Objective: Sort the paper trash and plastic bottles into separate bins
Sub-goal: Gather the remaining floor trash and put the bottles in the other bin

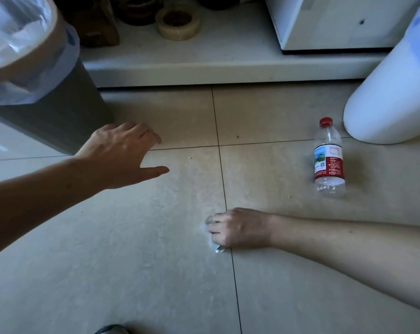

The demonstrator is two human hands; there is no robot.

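Tiled floor (pixel 156 261): right hand (pixel 230 227) clenches crumpled paper (pixel 218 249); left hand (pixel 122 153) hovers spread, empty. The plastic bottle (pixel 328 159) looks empty, light, crushable; best grasped mid-label.

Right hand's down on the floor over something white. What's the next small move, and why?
Probably close the right hand fully on the paper scrap and lift it clear of the floor. Its fingers already curl over the scrap, only a white edge shows, and the grey bin stands lined and open beyond the idle left hand.

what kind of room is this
Probably a home kitchen or utility corner: tiled floor, a lined grey bin, a low shelf with a tape roll, and a white appliance.
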